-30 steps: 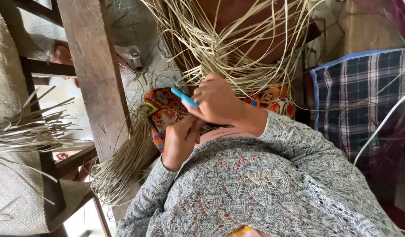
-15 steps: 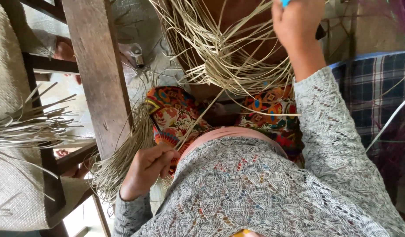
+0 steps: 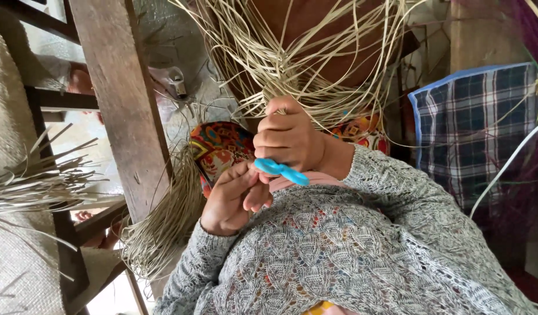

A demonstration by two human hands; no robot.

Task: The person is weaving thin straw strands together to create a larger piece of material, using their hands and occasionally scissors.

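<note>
Blue tool (image 3: pixel 281 171) is sitting clamped in my right hand (image 3: pixel 289 139) fingers while my left hand (image 3: pixel 231 198) fingers are pinching beside it, so I am going slowly.

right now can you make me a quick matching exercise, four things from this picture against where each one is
Things:
1. blue tool
2. plaid cloth
3. wooden beam
4. bundle of straight strips

Places:
a. at the far right
b. below the patterned fabric, by the left elbow
c. in the right hand, just above the left hand
d. running down the left side

Pairs: 1-c, 2-a, 3-d, 4-b
</note>
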